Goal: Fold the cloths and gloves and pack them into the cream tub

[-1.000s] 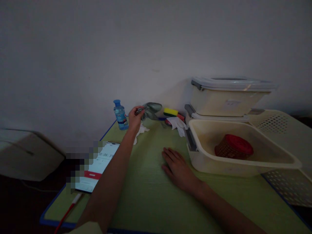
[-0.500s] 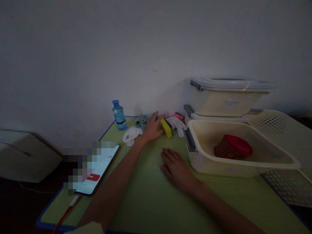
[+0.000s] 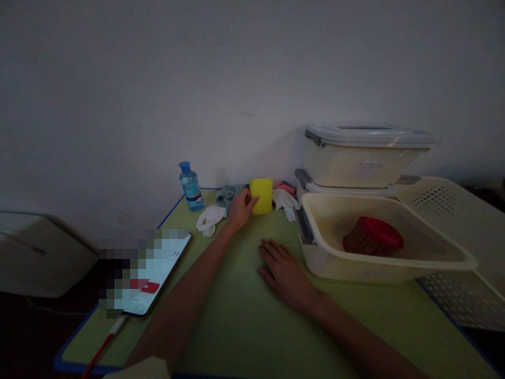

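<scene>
Pinching a yellow sponge (image 3: 262, 196) upright, the left hand (image 3: 240, 209) is holding it between a grayish cloth (image 3: 226, 195) and a white cloth (image 3: 285, 202) near the back of a green table (image 3: 240, 316). The right hand (image 3: 287, 276) is resting empty, palm down, fingers extended.

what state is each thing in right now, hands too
left hand: closed on the yellow sponge
yellow sponge: gripped, yellow face showing
right hand: open, palm down, holding nothing
blue bottle: upright, cap on
phone: face up, screen lit
upper box: lid on
front bin: open, red basket inside
</scene>
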A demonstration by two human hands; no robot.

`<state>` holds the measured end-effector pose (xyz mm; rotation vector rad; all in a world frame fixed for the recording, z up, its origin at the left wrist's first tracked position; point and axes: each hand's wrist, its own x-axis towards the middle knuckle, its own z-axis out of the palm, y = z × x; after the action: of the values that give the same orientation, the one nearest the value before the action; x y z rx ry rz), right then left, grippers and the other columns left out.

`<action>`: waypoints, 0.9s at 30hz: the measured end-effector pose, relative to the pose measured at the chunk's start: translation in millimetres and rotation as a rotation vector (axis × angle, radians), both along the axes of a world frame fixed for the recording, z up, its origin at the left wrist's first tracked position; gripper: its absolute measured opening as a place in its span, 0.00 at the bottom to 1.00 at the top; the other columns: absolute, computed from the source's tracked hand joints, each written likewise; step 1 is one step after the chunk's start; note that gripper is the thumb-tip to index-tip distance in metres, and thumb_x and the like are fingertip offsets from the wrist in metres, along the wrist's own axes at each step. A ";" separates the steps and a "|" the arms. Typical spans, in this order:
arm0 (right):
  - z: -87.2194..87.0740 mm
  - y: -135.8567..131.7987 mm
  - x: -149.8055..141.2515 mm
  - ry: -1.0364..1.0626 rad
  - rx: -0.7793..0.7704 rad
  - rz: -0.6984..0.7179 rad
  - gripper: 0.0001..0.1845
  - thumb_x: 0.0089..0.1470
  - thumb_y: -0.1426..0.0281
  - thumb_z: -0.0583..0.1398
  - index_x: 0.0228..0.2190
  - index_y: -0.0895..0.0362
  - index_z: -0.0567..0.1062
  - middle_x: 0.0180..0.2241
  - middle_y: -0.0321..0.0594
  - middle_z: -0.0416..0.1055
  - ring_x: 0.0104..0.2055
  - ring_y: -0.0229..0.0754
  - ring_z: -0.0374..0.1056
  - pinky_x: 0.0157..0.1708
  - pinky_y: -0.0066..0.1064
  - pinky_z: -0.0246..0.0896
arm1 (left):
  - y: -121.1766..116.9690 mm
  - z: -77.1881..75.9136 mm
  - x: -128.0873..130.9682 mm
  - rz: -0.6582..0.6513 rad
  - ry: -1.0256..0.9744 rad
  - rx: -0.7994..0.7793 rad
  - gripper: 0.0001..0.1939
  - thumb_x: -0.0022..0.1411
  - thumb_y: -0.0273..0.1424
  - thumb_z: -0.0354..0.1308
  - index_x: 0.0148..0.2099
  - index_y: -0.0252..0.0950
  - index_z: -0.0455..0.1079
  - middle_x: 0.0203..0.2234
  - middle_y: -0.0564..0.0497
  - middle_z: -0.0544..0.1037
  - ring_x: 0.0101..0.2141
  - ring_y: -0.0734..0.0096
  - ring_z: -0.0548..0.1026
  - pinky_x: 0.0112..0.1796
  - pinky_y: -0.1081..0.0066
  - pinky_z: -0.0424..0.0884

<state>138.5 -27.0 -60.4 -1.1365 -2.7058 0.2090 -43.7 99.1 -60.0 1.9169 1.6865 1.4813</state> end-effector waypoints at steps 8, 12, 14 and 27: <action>-0.8 0.1 1.6 -0.004 0.007 0.005 0.24 0.58 0.67 0.50 0.54 0.64 0.64 0.58 0.52 0.58 0.61 0.51 0.53 0.58 0.46 0.49 | 14.9 -8.1 -9.3 0.267 -0.224 -0.086 0.09 0.55 0.28 0.52 0.26 0.38 0.54 0.19 0.58 0.61 0.23 0.73 0.66 0.28 0.72 0.65; 0.0 0.0 1.0 -0.023 0.007 0.000 0.25 0.57 0.67 0.51 0.54 0.65 0.63 0.58 0.53 0.58 0.60 0.51 0.53 0.58 0.46 0.49 | 7.3 -11.0 -9.7 0.338 -0.219 -0.087 0.10 0.47 0.20 0.55 0.32 0.36 0.58 0.30 0.50 0.67 0.35 0.66 0.70 0.38 0.64 0.68; -0.1 -0.1 0.9 -0.018 0.000 0.004 0.25 0.57 0.67 0.50 0.54 0.65 0.63 0.58 0.54 0.57 0.61 0.51 0.53 0.58 0.47 0.49 | 1.5 -7.5 -4.0 0.335 -0.192 -0.045 0.14 0.47 0.17 0.52 0.38 0.34 0.59 0.40 0.45 0.66 0.42 0.64 0.69 0.44 0.61 0.67; -2.7 -0.2 0.9 0.020 -0.011 -0.007 0.25 0.57 0.67 0.52 0.54 0.65 0.64 0.57 0.52 0.60 0.61 0.51 0.52 0.59 0.45 0.49 | 13.4 -7.3 73.9 -0.274 0.397 -0.175 0.35 0.54 0.20 0.48 0.64 0.29 0.44 0.60 0.37 0.57 0.59 0.62 0.58 0.55 0.63 0.59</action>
<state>139.4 -27.2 -63.0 -1.1409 -2.6855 0.2332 30.2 112.5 -67.2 2.3371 1.5469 0.8679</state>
